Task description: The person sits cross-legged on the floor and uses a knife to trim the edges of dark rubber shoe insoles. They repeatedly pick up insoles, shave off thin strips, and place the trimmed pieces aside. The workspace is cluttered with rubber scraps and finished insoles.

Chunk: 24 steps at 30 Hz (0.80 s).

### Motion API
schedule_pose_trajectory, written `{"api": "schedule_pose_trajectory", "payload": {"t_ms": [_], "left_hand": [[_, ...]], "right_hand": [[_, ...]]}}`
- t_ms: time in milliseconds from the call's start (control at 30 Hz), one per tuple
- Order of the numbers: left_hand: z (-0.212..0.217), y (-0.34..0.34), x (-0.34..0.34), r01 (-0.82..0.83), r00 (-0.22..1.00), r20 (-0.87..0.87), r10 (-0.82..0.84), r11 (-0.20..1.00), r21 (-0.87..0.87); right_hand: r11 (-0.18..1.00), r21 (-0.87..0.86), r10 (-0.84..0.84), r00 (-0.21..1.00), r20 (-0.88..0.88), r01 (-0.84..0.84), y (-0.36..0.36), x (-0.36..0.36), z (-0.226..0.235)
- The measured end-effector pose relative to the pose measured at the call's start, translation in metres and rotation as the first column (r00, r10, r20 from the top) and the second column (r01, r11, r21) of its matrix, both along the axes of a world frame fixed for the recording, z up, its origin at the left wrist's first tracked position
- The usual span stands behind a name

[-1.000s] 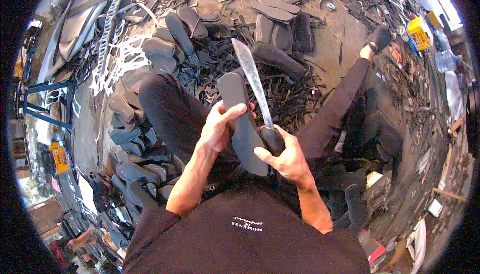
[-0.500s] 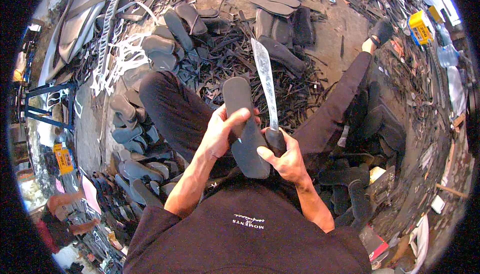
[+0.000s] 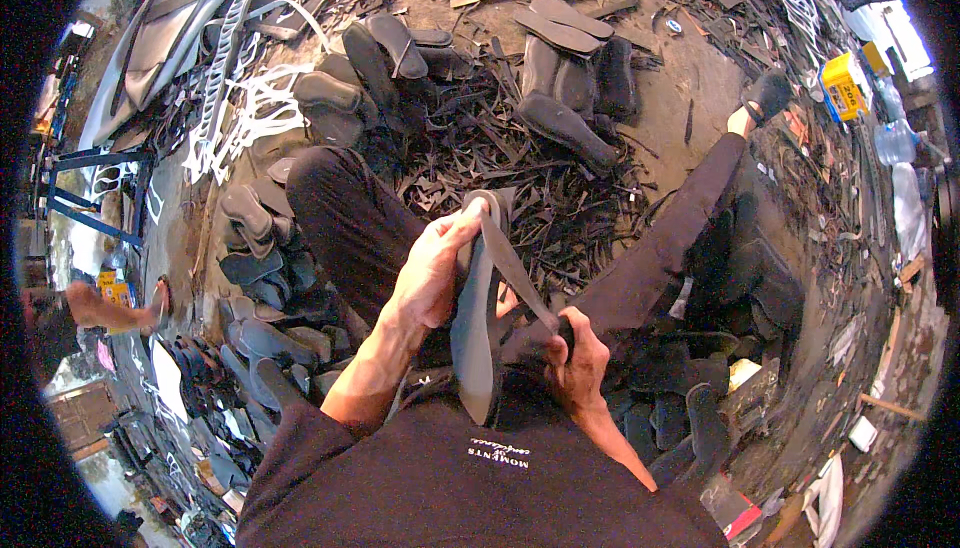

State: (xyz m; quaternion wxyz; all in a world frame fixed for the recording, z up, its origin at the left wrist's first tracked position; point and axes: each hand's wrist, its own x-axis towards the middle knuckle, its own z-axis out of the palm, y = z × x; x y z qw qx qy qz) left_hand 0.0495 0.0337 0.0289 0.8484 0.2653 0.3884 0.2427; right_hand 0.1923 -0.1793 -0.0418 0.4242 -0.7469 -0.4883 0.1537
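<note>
Grey sole (image 3: 474, 333), smooth-faced, curving, tilted; left hand (image 3: 432, 266) clamping it, right hand (image 3: 580, 360) closed round dark handle (image 3: 567, 332).

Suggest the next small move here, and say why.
Perhaps slide the left hand slightly down the grey sole: its thumb sits near the sole's upper end, close beside the long flat piece, possibly a blade, that slants up from the right hand. A slip might catch it.

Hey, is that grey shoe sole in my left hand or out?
In it: your left hand grips the grey shoe sole, thumb near its far end.
</note>
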Motion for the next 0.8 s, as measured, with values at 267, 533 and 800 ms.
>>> {"api": "schedule_pose_trajectory", "payload": {"t_ms": [267,533,800], "left_hand": [[0.031,-0.003,0.004,0.129,0.991,0.025,-0.134,0.981,0.146],[0.046,-0.005,0.020,0.284,0.959,-0.029,-0.283,0.948,0.143],[0.041,-0.009,0.031,0.413,0.907,-0.134,-0.398,0.904,0.109]], "right_hand": [[0.993,-0.074,0.087,0.996,-0.026,-0.089,0.046,0.055,0.088],[0.746,-0.349,0.442,0.813,-0.378,-0.568,0.113,0.125,0.176],[0.817,-0.238,0.451,0.839,-0.305,-0.525,0.132,0.110,0.103]]}}
